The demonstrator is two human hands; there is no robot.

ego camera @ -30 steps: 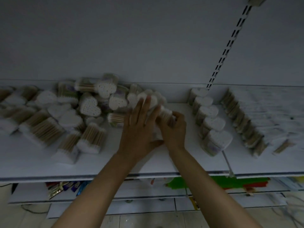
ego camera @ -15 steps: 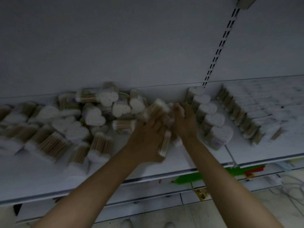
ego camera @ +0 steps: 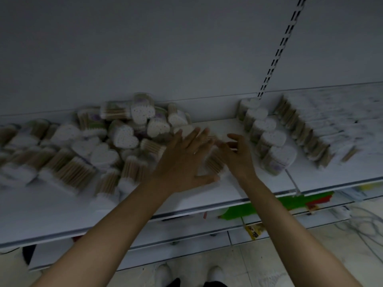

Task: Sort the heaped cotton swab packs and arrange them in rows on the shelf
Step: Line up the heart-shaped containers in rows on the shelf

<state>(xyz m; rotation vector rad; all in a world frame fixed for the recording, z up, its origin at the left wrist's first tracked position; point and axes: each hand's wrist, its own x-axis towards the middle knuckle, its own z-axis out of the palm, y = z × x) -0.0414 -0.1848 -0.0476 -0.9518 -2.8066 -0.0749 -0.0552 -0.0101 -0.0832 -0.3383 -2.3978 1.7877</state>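
Note:
A heap of heart-shaped cotton swab packs (ego camera: 124, 137) lies on the left half of the white shelf (ego camera: 51, 208), with several rectangular packs (ego camera: 70, 172) tumbled in front of it. To the right, a row of heart-shaped packs (ego camera: 267, 137) runs from the back of the shelf to the front. My left hand (ego camera: 184, 158) is spread flat with straight fingers over packs at the heap's right edge. My right hand (ego camera: 236, 154) hovers beside it with loosely curved fingers. Between the two hands lies a blurred swab pack (ego camera: 214, 162); I see no grip on it.
Rows of flat swab packs (ego camera: 310, 131) fill the shelf right of the heart row. A slotted upright (ego camera: 277, 52) runs up the back wall. Green and red items (ego camera: 238, 212) lie on the lower shelf. My shoes (ego camera: 163, 274) stand on the tiled floor.
Both hands held packs together between them and moved toward the back. Now the left hand is spread flat, the right hand's fingers have loosened, and the view has tilted.

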